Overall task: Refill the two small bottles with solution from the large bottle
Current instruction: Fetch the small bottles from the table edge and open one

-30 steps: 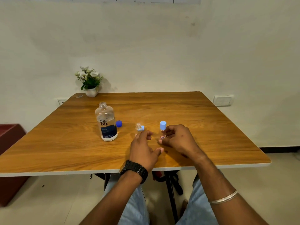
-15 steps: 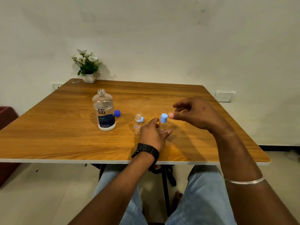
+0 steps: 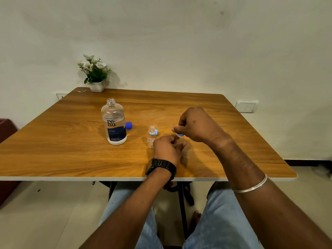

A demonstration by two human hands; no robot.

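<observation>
The large clear bottle (image 3: 115,122) with a dark blue label stands uncapped on the wooden table (image 3: 71,141); its dark blue cap (image 3: 128,125) lies just right of it. One small clear bottle (image 3: 151,137) stands open, with a light blue cap (image 3: 156,132) behind it. My left hand (image 3: 168,147) grips the second small bottle, which it almost wholly hides. My right hand (image 3: 195,124) comes down from above and pinches that bottle's light blue cap (image 3: 180,135) with curled fingers.
A small white pot of white flowers (image 3: 96,76) sits at the table's far left corner. A wall socket (image 3: 246,106) is on the right wall. A dark red piece of furniture (image 3: 6,130) stands to the left. My knees are under the near edge.
My right hand has dropped from beside the capped small bottle onto its cap and now pinches it. My left hand keeps hold of that bottle. The camera has tilted.
</observation>
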